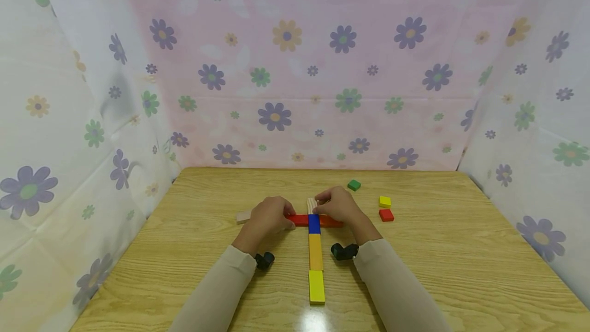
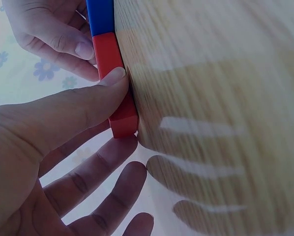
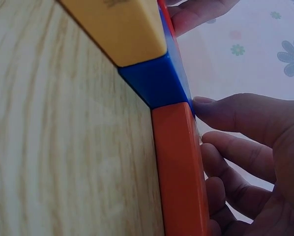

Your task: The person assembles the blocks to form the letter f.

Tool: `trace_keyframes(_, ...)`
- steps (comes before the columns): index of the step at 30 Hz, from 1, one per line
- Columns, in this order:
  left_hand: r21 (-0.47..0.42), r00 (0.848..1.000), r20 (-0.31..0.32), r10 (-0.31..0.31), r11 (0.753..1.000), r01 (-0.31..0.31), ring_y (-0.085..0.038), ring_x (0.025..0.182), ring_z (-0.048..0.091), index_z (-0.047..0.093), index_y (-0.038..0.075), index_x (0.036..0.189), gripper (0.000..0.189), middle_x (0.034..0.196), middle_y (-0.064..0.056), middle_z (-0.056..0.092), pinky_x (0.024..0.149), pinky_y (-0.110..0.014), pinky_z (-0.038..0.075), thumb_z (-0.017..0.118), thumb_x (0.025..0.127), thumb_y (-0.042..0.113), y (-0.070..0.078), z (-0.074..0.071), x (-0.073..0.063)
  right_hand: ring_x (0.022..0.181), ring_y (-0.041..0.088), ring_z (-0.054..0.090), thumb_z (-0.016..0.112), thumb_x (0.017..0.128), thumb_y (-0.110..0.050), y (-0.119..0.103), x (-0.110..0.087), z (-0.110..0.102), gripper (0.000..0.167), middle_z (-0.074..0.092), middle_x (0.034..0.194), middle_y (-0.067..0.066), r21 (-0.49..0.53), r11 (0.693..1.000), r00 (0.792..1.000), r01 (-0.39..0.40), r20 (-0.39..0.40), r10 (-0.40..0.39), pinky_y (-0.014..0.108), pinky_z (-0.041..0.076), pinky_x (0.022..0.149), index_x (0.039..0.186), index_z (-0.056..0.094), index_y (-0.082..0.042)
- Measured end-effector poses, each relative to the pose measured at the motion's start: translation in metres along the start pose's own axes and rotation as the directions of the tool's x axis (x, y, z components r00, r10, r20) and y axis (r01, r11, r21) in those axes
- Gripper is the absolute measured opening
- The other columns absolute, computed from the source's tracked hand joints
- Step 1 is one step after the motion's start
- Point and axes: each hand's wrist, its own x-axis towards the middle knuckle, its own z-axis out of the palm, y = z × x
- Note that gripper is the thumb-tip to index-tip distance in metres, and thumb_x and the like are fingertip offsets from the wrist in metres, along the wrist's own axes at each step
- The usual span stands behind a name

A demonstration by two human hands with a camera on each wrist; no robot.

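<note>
My left hand (image 1: 272, 214) pinches the left red block (image 1: 300, 220), its thumb on the near side and fingers around the outer end. That block meets the blue block (image 1: 314, 224). At the far end of the row, my right hand (image 1: 338, 204) holds a plain wooden block (image 1: 311, 205) between thumb and forefinger, mostly hidden in the right wrist view. Another red block (image 3: 179, 167), looking orange there, adjoins the blue one on the right, below the right hand's curled fingers. Toward me the row continues with an orange block (image 1: 315, 251) and a yellow block (image 1: 316, 287).
A pale wooden piece (image 1: 243, 216) lies partly behind the left hand. Small green (image 1: 354, 185), yellow (image 1: 384, 201) and red (image 1: 386, 215) blocks lie apart at the right rear of the wooden table (image 1: 438, 255). Flowered cloth (image 1: 313, 91) encloses the back and sides.
</note>
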Motion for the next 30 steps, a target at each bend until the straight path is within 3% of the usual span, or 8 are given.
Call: trace_keyframes(30, 0.015, 1.0, 0.011, 0.003, 1.0, -0.003, -0.017, 0.088, 0.063, 0.08, 0.021, 0.109, 0.03, 0.1, 0.004, 0.072, 0.078, -0.038, 0.055, 0.09, 0.081, 0.028, 0.0017, 0.0003, -0.0003, 0.103, 0.02, 0.067, 0.086, 0.086, -0.024, -0.0009, -0.0006, 0.002, 0.04, 0.075, 0.107, 0.001, -0.014, 0.999, 0.999, -0.032, -0.016, 0.032, 0.041, 0.058, 0.094, 0.124, 0.077, -0.015)
